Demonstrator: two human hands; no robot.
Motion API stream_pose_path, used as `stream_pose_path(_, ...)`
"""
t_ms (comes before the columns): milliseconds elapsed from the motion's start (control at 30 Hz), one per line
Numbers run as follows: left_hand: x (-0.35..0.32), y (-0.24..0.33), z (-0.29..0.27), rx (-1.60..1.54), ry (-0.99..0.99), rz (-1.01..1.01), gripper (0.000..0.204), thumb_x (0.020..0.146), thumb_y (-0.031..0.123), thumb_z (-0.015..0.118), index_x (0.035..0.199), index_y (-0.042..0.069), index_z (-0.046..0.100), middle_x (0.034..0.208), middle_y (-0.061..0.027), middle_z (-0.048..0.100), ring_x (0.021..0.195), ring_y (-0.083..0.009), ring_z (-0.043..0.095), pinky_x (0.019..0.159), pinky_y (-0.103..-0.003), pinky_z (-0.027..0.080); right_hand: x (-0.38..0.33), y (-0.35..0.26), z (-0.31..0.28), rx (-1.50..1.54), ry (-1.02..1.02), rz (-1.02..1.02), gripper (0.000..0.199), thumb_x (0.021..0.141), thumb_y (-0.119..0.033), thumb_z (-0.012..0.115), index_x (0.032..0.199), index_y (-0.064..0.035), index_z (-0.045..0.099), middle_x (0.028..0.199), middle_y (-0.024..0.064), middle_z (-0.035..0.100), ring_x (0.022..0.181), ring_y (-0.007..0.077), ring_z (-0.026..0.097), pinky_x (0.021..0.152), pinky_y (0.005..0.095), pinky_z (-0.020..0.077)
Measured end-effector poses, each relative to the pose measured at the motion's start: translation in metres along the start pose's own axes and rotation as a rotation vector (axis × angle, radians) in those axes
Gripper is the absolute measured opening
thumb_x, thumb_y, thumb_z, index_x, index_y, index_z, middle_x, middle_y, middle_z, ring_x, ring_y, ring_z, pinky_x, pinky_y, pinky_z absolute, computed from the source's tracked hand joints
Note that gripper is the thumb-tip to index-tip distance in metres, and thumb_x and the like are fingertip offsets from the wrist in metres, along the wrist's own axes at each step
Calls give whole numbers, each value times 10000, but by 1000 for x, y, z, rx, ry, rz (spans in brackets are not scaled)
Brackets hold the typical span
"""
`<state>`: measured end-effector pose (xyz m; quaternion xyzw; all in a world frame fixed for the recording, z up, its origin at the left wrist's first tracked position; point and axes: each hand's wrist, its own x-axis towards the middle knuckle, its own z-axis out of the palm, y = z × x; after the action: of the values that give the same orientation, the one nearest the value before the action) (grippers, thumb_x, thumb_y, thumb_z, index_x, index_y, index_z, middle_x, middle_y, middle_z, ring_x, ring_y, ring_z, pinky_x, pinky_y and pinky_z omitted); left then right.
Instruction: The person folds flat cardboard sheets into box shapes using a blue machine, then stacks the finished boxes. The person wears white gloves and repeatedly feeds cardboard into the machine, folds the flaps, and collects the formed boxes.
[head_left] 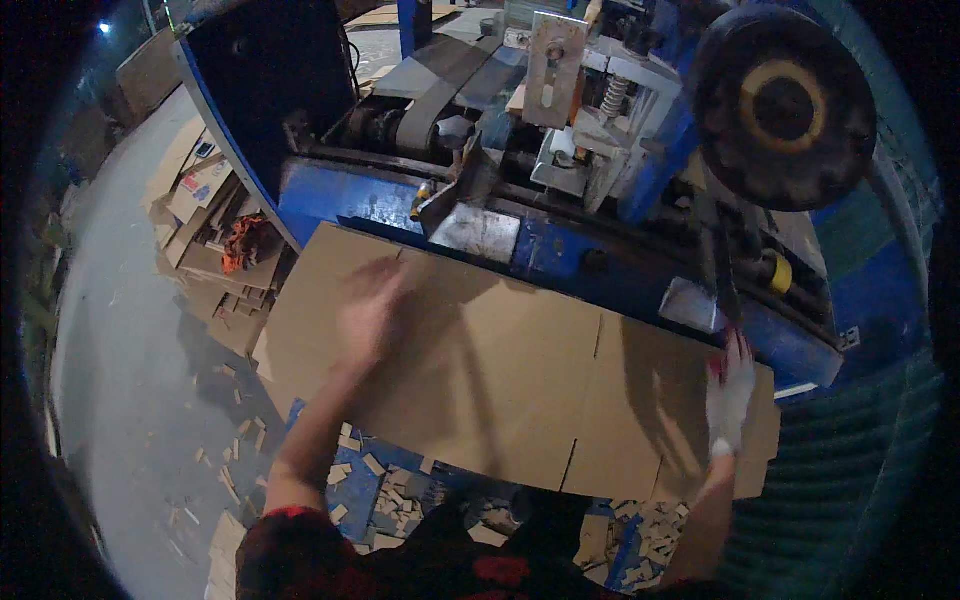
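Observation:
A large flat brown cardboard sheet (500, 360), creased and cut with short slots, lies in front of me against the front of a blue machine (560, 245). My left hand (372, 310), bare and smeared by motion, is over the left part of the sheet near its far edge. Its fingers are too blurred to make out. Over the right end of the sheet is my right hand (730, 395), in a white glove with red at the fingers. Those fingers stretch out toward the machine, and no grip on the sheet shows.
A large dark wheel (785, 110) and a spring-loaded metal bracket (600, 120) rise from the machine. Left of it, flattened cardboard (225, 260) is piled on the grey floor (120, 350), with an orange cloth (245, 243) on it. Small cardboard offcuts (400, 500) are scattered below the sheet.

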<state>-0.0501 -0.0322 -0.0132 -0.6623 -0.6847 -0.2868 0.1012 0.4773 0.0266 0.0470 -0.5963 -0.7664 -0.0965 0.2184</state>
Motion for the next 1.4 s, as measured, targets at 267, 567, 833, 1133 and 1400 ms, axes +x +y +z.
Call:
stream_pose_path(267, -130, -97, -105, 107, -287, -656, 696, 765, 405, 712, 1276, 10, 453, 1200, -201, 500, 1133, -389, 453, 937, -460, 410, -240, 16, -39, -408, -224, 541, 874, 755, -399, 702, 1430, -30, 288, 1434, 190, 361, 1348, 378, 289, 1110, 474, 224)
stream_pose_path(567, -142, -121, -98, 193, -269, -588, 697, 633, 432, 816, 1043, -54, 532, 1082, -245, 523, 1003, -402, 515, 846, -466, 450, -319, 22, -49, 1171, 485, 1230, 715, 853, -197, 664, 1432, -37, 278, 1323, 138, 495, 1225, 259, 459, 1026, 400, 361)
stream_pose_path(833, -129, -57, -157, -352, 119, -369, 430, 693, 51, 785, 1025, -7, 517, 1029, -143, 567, 958, -297, 587, 798, -386, 486, -247, -93, -114, 829, 573, 691, 623, 845, -4, 611, 1394, -78, 327, 1297, 97, 481, 1160, 235, 498, 1001, 400, 407)
stream_pose_path(1133, -127, 37, -88, -492, -131, 262, 552, 792, -37, 569, 1328, 81, 504, 1373, -161, 471, 1311, -338, 403, 1069, -412, 353, -181, -181, -70, -41, -361, -497, 361, 746, -86, 603, 1103, -64, 562, 1261, 143, 513, 1231, 386, 439, 1005, 545, 355)
stream_pose_path(1400, -27, 55, -35, -456, -107, 313, 509, 853, 9, 477, 1359, 64, 457, 1397, -136, 450, 1328, -340, 372, 1077, -411, 352, -91, -112, -10, 7, -38, -473, 369, 729, -21, 584, 1089, -100, 596, 1226, 99, 571, 1162, 321, 506, 988, 487, 406)
